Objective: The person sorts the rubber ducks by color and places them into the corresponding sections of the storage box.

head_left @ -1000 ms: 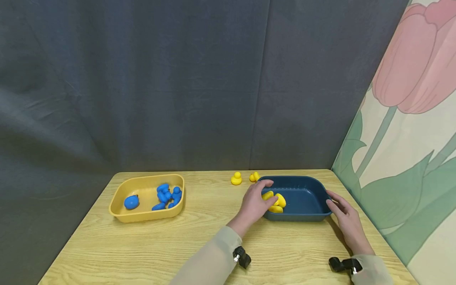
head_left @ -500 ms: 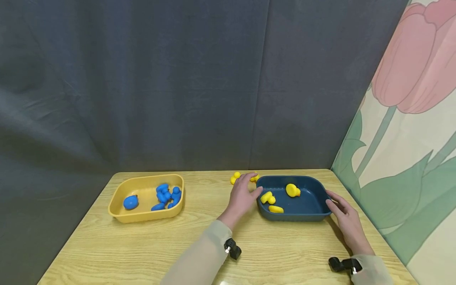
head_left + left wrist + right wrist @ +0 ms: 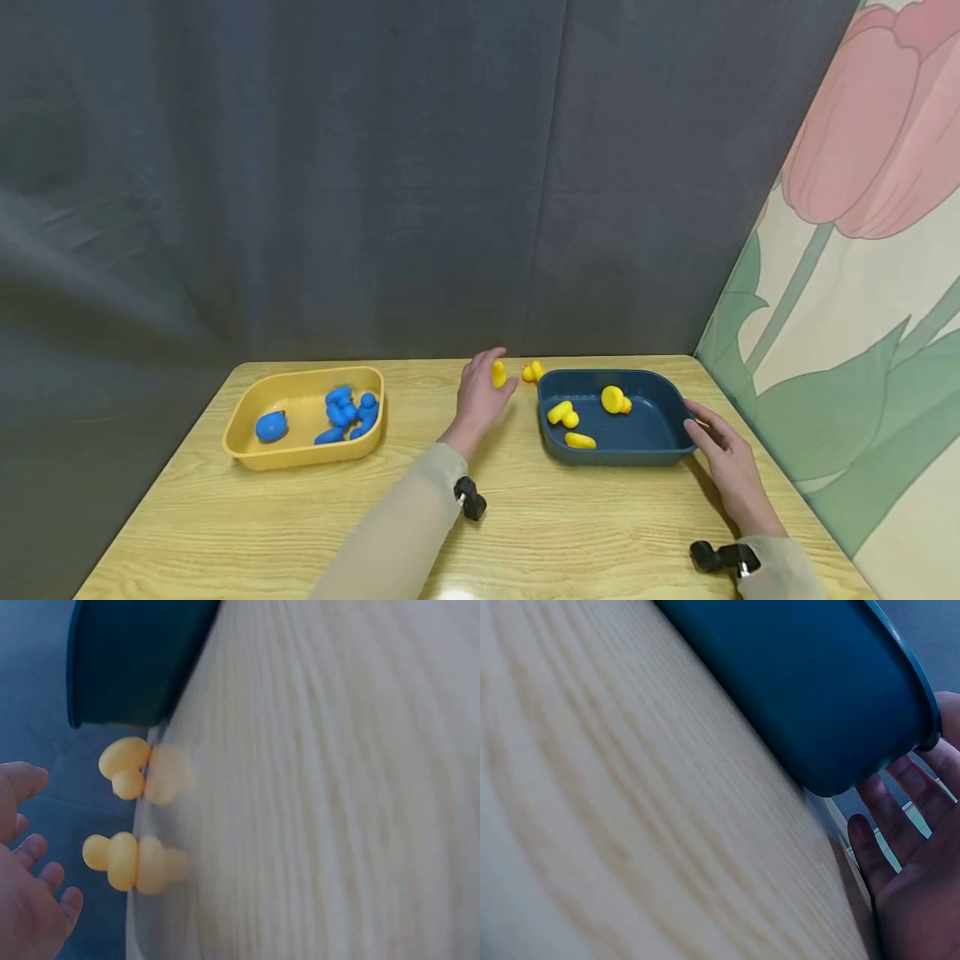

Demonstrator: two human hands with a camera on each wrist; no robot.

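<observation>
My left hand (image 3: 480, 398) is beside a yellow rubber duck (image 3: 498, 373) at the table's back edge, fingers spread and partly hiding it. In the left wrist view a gap separates the fingers from that duck (image 3: 121, 861). A second yellow duck (image 3: 533, 372) lies between it and the dark blue tub (image 3: 615, 457). My right hand (image 3: 733, 475) touches the tub's right end, its fairly straight fingers (image 3: 911, 787) along the outside and the thumb near the rim. Inside the tub lie a yellow duck (image 3: 612, 400) and other small yellow pieces (image 3: 580, 441).
On the left stands a yellow tub (image 3: 300, 457) with several blue figures (image 3: 341, 410) inside. A dark curtain (image 3: 397, 183) hangs behind the wooden table (image 3: 555, 533), and a tulip-patterned wall (image 3: 847, 358) borders it on the right.
My left hand has left the dark blue tub and moved left to the duck at the back. Yellow pieces in the tub have spread apart. My right hand stays at the tub's end.
</observation>
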